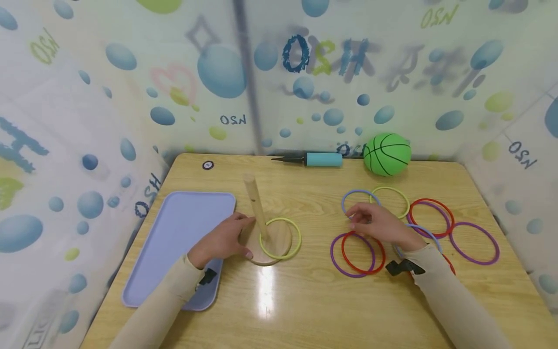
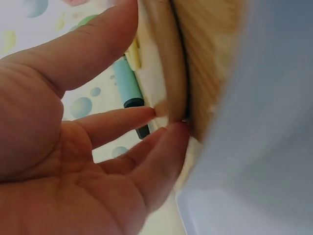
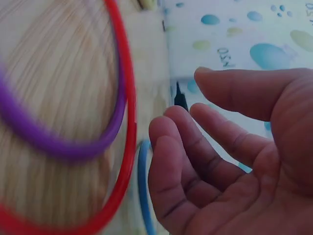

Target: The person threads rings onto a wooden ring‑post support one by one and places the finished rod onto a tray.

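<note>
My left hand (image 1: 224,237) grips the rim of a round wooden base (image 1: 283,245), thumb on the near side and fingers on the far side. From this base rises a wooden post (image 1: 256,203), leaning a little in the head view. A yellow-green ring (image 1: 299,237) lies round the post's foot, partly over the base edge. My right hand (image 1: 377,224) hovers over the loose rings with fingers loosely bent and nothing in them. Below it are a red ring (image 3: 128,147) and a purple ring (image 3: 73,151), overlapping. A blue ring (image 1: 344,198) lies just beyond its fingertips.
At left lies a lavender tray (image 1: 174,232), partly under my left forearm. More rings, including a yellow-green ring (image 1: 407,198) and a purple ring (image 1: 497,247), spread rightward. Along the back are a hand pump (image 1: 324,159), a green ball (image 1: 387,154) and a small round disc (image 1: 208,165).
</note>
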Available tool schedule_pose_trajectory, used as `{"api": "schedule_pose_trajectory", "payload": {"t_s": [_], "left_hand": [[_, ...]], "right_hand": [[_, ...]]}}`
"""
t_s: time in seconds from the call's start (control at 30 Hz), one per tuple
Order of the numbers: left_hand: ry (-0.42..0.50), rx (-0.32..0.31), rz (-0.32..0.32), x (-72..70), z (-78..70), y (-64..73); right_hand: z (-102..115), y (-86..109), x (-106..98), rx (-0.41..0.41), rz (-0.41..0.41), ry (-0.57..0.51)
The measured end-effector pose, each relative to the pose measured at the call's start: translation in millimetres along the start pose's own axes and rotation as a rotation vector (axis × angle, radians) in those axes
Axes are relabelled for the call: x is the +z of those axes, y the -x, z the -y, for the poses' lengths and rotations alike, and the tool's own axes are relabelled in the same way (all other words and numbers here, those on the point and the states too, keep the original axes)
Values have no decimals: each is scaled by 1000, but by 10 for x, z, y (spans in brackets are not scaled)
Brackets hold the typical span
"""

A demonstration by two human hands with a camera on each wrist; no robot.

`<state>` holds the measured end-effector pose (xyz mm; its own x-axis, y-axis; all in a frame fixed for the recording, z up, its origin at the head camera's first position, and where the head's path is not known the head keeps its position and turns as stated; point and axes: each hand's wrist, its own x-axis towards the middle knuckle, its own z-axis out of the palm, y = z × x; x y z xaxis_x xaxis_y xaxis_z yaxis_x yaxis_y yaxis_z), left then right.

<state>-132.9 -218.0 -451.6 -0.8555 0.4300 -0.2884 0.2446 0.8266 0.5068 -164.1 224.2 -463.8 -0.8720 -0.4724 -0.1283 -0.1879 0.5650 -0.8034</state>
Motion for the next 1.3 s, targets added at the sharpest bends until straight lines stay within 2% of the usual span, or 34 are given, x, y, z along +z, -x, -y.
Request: {"api": "schedule_pose_trajectory", "payload": {"t_s": [0.2, 0.37, 0.73, 0.9, 1.03, 1.3], "left_hand": [[54, -20, -38, 6, -71, 33], [68, -46, -68, 57, -101, 33], [74, -85, -76, 89, -146, -5], [85, -80, -83, 94, -155, -10], [89, -76, -94, 116, -165, -7], [72, -66, -109, 127, -190, 7]], "right_hand": [[-137, 101, -72, 35, -33, 66], [-224, 152, -107, 44, -20, 99], [-201, 166, -114, 4, -4, 237], [-246, 171, -170, 9, 52, 202], [-288, 188, -204, 45, 77, 157], [-202, 209, -258, 62, 75, 50]]}}
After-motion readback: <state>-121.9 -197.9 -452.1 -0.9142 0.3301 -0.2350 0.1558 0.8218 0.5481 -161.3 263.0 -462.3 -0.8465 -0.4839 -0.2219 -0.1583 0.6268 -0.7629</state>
